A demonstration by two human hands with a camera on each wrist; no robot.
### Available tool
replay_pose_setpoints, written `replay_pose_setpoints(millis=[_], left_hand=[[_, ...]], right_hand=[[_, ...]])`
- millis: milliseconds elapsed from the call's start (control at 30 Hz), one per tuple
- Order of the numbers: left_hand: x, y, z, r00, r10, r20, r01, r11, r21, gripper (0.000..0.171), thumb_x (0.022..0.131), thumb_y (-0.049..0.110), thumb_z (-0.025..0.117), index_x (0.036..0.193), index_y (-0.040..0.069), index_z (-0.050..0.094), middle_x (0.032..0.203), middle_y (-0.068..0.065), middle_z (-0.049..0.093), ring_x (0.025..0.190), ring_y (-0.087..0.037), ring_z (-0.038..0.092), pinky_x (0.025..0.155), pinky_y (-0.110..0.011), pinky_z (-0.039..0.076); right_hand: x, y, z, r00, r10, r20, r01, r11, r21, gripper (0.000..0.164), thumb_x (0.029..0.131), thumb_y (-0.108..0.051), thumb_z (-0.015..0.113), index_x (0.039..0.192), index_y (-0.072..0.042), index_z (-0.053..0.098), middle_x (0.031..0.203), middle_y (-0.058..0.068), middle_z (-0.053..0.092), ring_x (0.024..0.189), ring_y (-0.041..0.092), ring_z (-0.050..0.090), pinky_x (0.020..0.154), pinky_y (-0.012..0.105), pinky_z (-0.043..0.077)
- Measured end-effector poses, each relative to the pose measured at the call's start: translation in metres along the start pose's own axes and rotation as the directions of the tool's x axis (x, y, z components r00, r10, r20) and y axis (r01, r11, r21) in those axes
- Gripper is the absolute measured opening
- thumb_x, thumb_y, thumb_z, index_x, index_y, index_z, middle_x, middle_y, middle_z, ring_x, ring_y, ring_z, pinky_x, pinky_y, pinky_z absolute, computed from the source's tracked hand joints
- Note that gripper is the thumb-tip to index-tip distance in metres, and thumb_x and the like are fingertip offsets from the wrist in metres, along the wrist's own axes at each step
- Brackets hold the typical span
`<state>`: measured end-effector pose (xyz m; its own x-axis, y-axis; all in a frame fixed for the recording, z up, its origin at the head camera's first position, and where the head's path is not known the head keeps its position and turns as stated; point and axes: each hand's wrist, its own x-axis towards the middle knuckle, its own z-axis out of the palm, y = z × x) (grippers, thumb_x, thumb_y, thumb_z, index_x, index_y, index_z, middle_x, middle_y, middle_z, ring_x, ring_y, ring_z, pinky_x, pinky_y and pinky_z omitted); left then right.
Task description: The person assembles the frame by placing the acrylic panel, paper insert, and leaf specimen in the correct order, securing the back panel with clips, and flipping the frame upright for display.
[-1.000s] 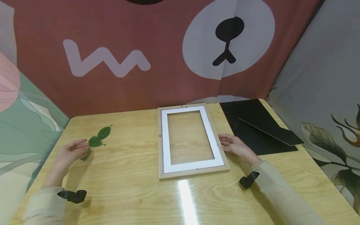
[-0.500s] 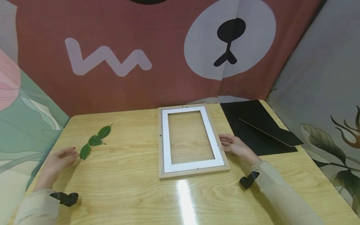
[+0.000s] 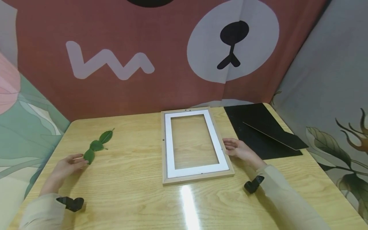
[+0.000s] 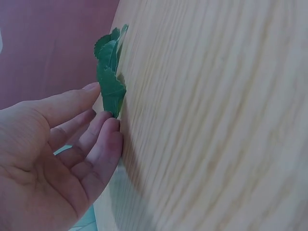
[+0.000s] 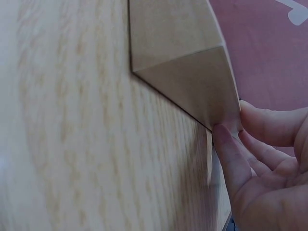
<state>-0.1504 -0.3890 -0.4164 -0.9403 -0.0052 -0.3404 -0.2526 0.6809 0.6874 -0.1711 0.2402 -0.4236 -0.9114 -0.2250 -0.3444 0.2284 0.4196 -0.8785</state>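
Red-brown fabric backdrop behind a glossy, straight-grained wood-look table; at far right a matte black board lies flat under a tilted black flap, just past my right hand. That hand grips, thumb against fingers, the right edge of a pale wooden frame, flat near mid-table, white mat inside. My left hand, fingers loosely spread, touches the nearest of three toothed, oval green leaves lying in line, table left.

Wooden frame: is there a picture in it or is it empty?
No picture in the wooden frame: inside its white border, the table shows through.
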Motion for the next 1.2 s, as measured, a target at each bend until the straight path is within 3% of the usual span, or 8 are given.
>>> replay_pose_setpoints(millis=[267, 433, 567, 667, 733, 933, 1067, 1200], left_hand=[[0.004, 0.003, 0.001, 0.999, -0.038, -0.024, 0.037, 0.999, -0.014, 0.069, 0.099, 0.031, 0.051, 0.141, -0.017, 0.024, 0.118, -0.023, 0.063, 0.074, 0.016, 0.054, 0.069, -0.01, 0.05], [0.003, 0.004, 0.003, 0.993, -0.041, -0.111, 0.038, 0.999, -0.031, 0.067, 0.1, 0.033, 0.047, 0.142, -0.014, 0.026, 0.132, -0.033, 0.047, 0.074, 0.017, 0.051, 0.067, -0.01, 0.048], [0.007, 0.006, 0.005, 0.993, -0.065, -0.099, 0.067, 0.997, 0.023, 0.074, 0.098, 0.041, 0.047, 0.143, -0.013, 0.025, 0.144, -0.038, 0.03, 0.101, -0.019, 0.063, 0.083, -0.028, 0.05], [0.011, 0.006, 0.007, 0.994, -0.067, -0.091, 0.072, 0.996, 0.058, 0.073, 0.097, 0.038, 0.051, 0.142, -0.013, 0.026, 0.144, -0.038, 0.029, 0.125, -0.05, 0.04, 0.093, -0.045, 0.047], [0.013, 0.006, 0.007, 0.994, -0.06, -0.093, 0.066, 0.996, 0.063, 0.071, 0.096, 0.034, 0.054, 0.141, -0.014, 0.027, 0.143, -0.039, 0.031, 0.127, -0.052, 0.037, 0.095, -0.049, 0.046], [0.012, 0.006, 0.007, 0.994, -0.029, -0.106, 0.04, 0.994, 0.101, 0.065, 0.094, 0.027, 0.058, 0.138, -0.014, 0.033, 0.135, -0.038, 0.042, 0.12, -0.05, 0.045, 0.087, -0.042, 0.049], [0.01, 0.008, 0.009, 0.996, -0.025, -0.08, 0.033, 0.994, 0.103, 0.068, 0.097, 0.035, 0.052, 0.139, -0.015, 0.032, 0.137, -0.04, 0.038, 0.121, -0.052, 0.042, 0.091, -0.047, 0.047], [0.011, 0.01, 0.009, 0.999, -0.024, -0.047, 0.029, 0.993, 0.116, 0.073, 0.097, 0.038, 0.051, 0.141, -0.016, 0.026, 0.14, -0.042, 0.031, 0.124, -0.055, 0.037, 0.096, -0.054, 0.045]], right_hand=[[0.002, 0.0, 0.001, 1.0, 0.013, -0.018, -0.013, 1.0, 0.014, 0.058, 0.094, -0.005, 0.055, 0.145, 0.006, 0.029, 0.149, 0.029, 0.034, 0.138, 0.041, 0.036, 0.114, 0.049, 0.035], [0.002, 0.001, 0.0, 1.0, 0.005, -0.019, -0.005, 1.0, 0.009, 0.058, 0.094, -0.005, 0.055, 0.145, 0.007, 0.029, 0.149, 0.03, 0.034, 0.138, 0.041, 0.035, 0.114, 0.049, 0.034], [0.001, 0.002, -0.002, 1.0, -0.009, -0.014, 0.009, 1.0, 0.003, 0.059, 0.094, -0.006, 0.056, 0.145, 0.008, 0.028, 0.148, 0.03, 0.034, 0.138, 0.042, 0.035, 0.113, 0.049, 0.035], [0.001, 0.002, -0.002, 1.0, -0.009, -0.01, 0.009, 1.0, -0.001, 0.06, 0.095, -0.007, 0.056, 0.145, 0.008, 0.028, 0.148, 0.03, 0.034, 0.138, 0.042, 0.035, 0.113, 0.049, 0.036], [0.001, 0.002, -0.001, 1.0, -0.009, -0.011, 0.009, 1.0, 0.006, 0.06, 0.095, -0.006, 0.056, 0.145, 0.008, 0.028, 0.148, 0.03, 0.034, 0.138, 0.041, 0.035, 0.113, 0.049, 0.035], [-0.001, 0.002, 0.0, 1.0, -0.028, -0.008, 0.028, 0.999, 0.015, 0.059, 0.094, -0.005, 0.055, 0.145, 0.009, 0.027, 0.148, 0.031, 0.033, 0.138, 0.042, 0.035, 0.111, 0.041, 0.041], [-0.002, 0.003, -0.001, 0.999, -0.038, -0.003, 0.038, 0.999, 0.017, 0.06, 0.094, -0.006, 0.056, 0.145, 0.01, 0.027, 0.147, 0.032, 0.034, 0.137, 0.042, 0.036, 0.107, 0.035, 0.045], [-0.002, 0.003, -0.001, 0.999, -0.044, -0.003, 0.044, 0.999, 0.014, 0.06, 0.094, -0.006, 0.056, 0.145, 0.01, 0.028, 0.147, 0.032, 0.034, 0.137, 0.043, 0.036, 0.107, 0.037, 0.045]])
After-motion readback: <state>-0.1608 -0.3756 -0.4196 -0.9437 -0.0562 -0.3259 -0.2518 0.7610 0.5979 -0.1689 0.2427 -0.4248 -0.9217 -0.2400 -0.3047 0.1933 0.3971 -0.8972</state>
